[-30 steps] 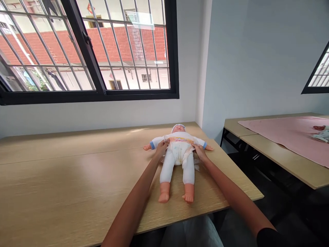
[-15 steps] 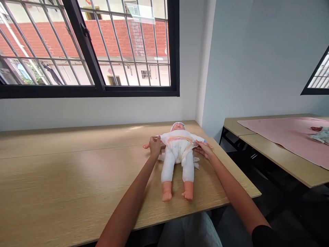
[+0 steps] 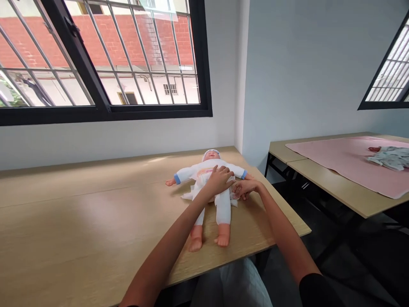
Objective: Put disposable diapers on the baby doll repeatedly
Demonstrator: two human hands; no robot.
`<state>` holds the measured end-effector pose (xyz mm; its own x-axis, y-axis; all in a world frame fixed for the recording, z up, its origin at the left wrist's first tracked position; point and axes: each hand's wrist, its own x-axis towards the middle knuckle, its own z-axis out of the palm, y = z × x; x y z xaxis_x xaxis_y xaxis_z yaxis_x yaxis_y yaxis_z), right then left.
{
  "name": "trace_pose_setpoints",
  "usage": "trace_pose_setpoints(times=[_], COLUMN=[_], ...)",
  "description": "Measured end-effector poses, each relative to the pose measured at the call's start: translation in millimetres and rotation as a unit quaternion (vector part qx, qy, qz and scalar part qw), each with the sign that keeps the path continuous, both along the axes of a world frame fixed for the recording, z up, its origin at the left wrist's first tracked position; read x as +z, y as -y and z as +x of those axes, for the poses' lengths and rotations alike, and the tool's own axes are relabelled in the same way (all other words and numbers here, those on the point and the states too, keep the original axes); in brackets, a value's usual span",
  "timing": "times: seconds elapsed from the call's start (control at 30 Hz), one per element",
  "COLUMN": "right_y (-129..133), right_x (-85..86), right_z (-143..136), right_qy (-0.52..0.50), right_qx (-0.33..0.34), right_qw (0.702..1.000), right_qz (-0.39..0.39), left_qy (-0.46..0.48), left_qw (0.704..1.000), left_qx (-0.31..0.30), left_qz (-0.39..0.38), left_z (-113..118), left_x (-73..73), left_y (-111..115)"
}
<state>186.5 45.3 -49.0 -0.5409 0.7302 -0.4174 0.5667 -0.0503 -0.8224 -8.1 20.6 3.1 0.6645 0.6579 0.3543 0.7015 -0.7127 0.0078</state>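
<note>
A baby doll [image 3: 223, 213] in a white outfit with blue cuffs lies on its back, feet toward me, arms spread. Around its hips is a white diaper [image 3: 204, 172] with an orange-printed waistband; loose flaps stick out on both sides. My left hand [image 3: 220, 181] rests across the doll's belly, fingers extended to the right, hiding much of the diaper front. At the doll's right-hand side in view, my right hand [image 3: 245, 188] has curled fingers closed at the diaper's edge. The fingertips are partly hidden there.
The doll lies near the right end of a wooden table [image 3: 96, 221]. Across a gap stands another table with a pink mat [image 3: 338, 162] and crumpled grey cloth [image 3: 391, 157]. A barred window [image 3: 140, 55] is in the wall behind.
My left hand has moved from the doll's left side across onto its belly. My right hand's fingers have curled in at the diaper's side. The view has turned slightly right.
</note>
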Motion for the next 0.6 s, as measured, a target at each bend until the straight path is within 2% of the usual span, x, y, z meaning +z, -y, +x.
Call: trace_pose_setpoints(times=[0.03,0.1,0.2,0.3,0.37,0.5,0.6], right_y=[-0.5,-2.1,-2.9,-1.2,-0.8,-4.1,-7.5], right_x=[0.2,-0.3,-0.9,-0.3,-0.6,-6.4,-12.3], right_z=[-2.6,-5.3,-4.0,-3.3,-5.1,-7.9,-5.1], right_qy=[0.029,0.031,-0.082,-0.212,-0.235,-0.239,-0.246], right_qx=[0.037,0.048,-0.039,-0.142,-0.168,-0.201,-0.209], right_qw=[0.999,0.998,0.996,0.967,0.957,0.949,0.946], right_qz=[-0.001,0.011,0.025,0.020,0.001,-0.028,-0.031], left_qy=[-0.018,-0.034,-0.025,-0.016,-0.022,-0.049,-0.098], left_qw=[1.000,0.999,0.999,1.000,1.000,0.999,0.995], left_qx=[0.011,0.025,0.026,0.006,-0.003,0.018,-0.017], left_qz=[0.000,-0.003,0.000,-0.001,-0.012,-0.012,0.016], left_z=[0.9,-0.1,-3.6,-6.1,-7.1,-2.9,9.2], left_x=[-5.9,-13.4,-15.5,-11.9,-7.9,0.0,-1.6], left_y=[-2.7,-6.3,-6.3,-2.6,0.8,12.3,24.7])
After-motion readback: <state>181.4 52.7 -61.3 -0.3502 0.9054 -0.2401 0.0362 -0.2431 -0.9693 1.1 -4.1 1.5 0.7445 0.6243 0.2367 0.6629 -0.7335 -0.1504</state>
